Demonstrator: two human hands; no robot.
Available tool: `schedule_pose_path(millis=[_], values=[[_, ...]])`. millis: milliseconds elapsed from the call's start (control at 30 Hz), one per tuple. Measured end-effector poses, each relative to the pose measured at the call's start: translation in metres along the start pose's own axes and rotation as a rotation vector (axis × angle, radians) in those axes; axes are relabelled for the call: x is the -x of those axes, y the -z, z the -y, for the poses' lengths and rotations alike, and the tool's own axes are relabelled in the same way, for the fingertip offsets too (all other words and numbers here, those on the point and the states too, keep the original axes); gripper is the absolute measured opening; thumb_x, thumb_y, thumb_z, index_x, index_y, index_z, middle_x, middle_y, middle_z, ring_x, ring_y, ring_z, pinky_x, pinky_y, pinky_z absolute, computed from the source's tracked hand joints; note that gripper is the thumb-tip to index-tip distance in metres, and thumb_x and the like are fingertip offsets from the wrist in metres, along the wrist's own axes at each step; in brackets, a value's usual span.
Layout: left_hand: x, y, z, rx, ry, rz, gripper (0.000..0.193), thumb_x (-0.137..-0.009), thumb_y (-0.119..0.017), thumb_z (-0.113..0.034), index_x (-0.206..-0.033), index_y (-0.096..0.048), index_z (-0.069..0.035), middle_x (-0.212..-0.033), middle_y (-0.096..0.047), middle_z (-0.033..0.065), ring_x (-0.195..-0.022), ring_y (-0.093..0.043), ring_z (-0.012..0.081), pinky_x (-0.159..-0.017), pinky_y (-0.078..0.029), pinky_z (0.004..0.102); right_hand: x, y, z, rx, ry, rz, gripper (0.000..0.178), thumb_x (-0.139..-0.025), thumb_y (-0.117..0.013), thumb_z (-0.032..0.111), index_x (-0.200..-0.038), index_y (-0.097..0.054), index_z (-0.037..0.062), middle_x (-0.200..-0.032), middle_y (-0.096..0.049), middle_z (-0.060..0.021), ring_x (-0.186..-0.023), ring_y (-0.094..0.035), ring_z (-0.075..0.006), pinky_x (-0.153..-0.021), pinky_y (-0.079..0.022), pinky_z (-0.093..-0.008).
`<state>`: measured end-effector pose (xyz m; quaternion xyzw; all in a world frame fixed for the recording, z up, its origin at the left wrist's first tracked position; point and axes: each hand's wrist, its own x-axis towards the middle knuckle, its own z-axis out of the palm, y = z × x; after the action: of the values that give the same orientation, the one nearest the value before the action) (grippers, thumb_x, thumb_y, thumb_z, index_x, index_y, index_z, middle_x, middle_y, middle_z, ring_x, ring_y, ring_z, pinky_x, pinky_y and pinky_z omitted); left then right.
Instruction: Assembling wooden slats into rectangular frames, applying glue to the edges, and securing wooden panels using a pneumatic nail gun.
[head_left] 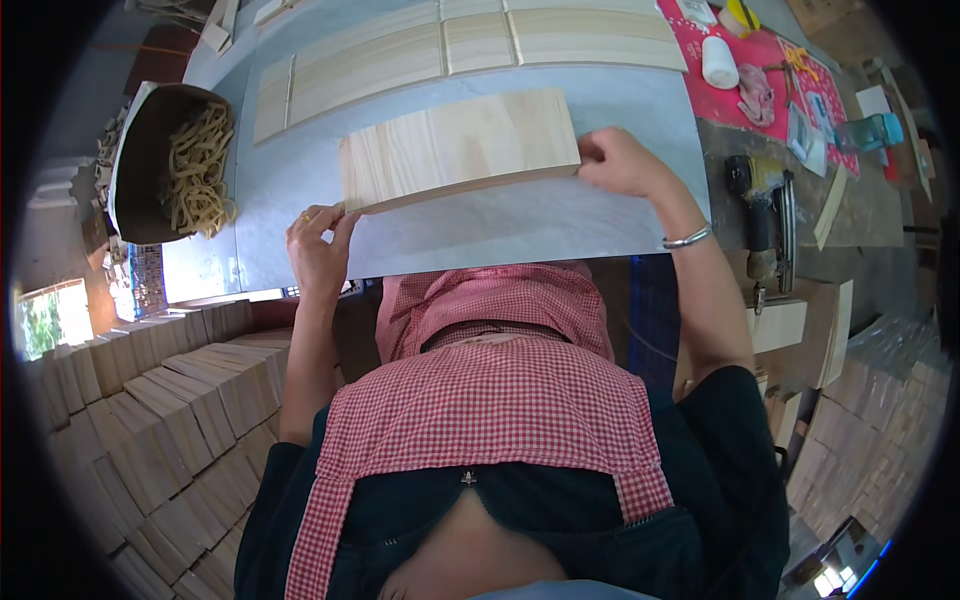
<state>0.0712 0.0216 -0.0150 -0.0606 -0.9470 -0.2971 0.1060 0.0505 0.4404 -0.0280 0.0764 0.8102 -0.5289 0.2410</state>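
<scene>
A pale wooden board (460, 140) lies slightly tilted across the grey-blue tabletop in front of me, its thick near edge facing me. My left hand (320, 245) pinches its near left corner between thumb and fingers. At the right end, my right hand (622, 163) has its fingers curled against the board's near right corner; some fingertips are hidden. Just beyond it lie long pale wooden panels (590, 38) with narrow grooves across them, apart from the board.
An open box (135, 165) of tan rubber bands (198, 170) stands at the left. On the right are a nail gun (762, 205), a white bottle (718, 62), a pink rag (756, 95) and a blue-capped bottle (870, 131). Stacked wooden blocks (150, 420) fill the lower left.
</scene>
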Motion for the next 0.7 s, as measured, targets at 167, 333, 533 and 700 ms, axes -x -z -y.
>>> schedule_pose_path(millis=[167, 333, 533, 700], values=[[-0.001, 0.001, -0.002, -0.088, -0.039, 0.003, 0.012, -0.080, -0.079, -0.008, -0.087, -0.076, 0.002, -0.080, -0.070, 0.0053, -0.071, -0.060, 0.0179, -0.087, -0.045, 0.0337, -0.014, 0.020, -0.019, 0.933, 0.344, 0.029, 0.010, -0.092, -0.060, 0.008, -0.090, -0.066, 0.0007, -0.071, -0.063, -0.0055, -0.047, -0.050, -0.0136, -0.044, -0.040, -0.0241], [0.001, 0.003, -0.003, -0.108, -0.040, -0.006, 0.012, -0.080, -0.079, -0.008, -0.087, -0.075, 0.001, -0.080, -0.069, 0.0052, -0.072, -0.060, 0.0179, -0.088, -0.045, 0.0337, -0.016, 0.025, 0.016, 0.154, 0.219, -0.137, 0.010, -0.089, -0.058, 0.005, -0.086, -0.066, 0.0000, -0.070, -0.063, -0.0059, -0.046, -0.049, -0.0140, -0.043, -0.040, -0.0247], [0.002, 0.000, 0.000, -0.042, 0.000, -0.012, 0.012, -0.079, -0.080, -0.008, -0.087, -0.076, 0.001, -0.080, -0.069, 0.0051, -0.072, -0.060, 0.0176, -0.088, -0.045, 0.0335, -0.047, 0.026, 0.017, -0.007, 0.142, 0.045, 0.009, -0.087, -0.057, 0.002, -0.082, -0.064, -0.0011, -0.070, -0.063, -0.0057, -0.045, -0.049, -0.0152, -0.042, -0.041, -0.0283], [0.002, 0.000, -0.001, -0.027, 0.030, -0.015, 0.013, -0.079, -0.080, -0.008, -0.089, -0.076, 0.000, -0.082, -0.070, 0.0052, -0.072, -0.060, 0.0173, -0.088, -0.045, 0.0334, -0.056, 0.026, 0.028, 0.164, 0.054, 0.085, 0.008, -0.086, -0.059, 0.002, -0.082, -0.065, -0.0021, -0.069, -0.064, -0.0066, -0.044, -0.048, -0.0168, -0.043, -0.042, -0.0305]])
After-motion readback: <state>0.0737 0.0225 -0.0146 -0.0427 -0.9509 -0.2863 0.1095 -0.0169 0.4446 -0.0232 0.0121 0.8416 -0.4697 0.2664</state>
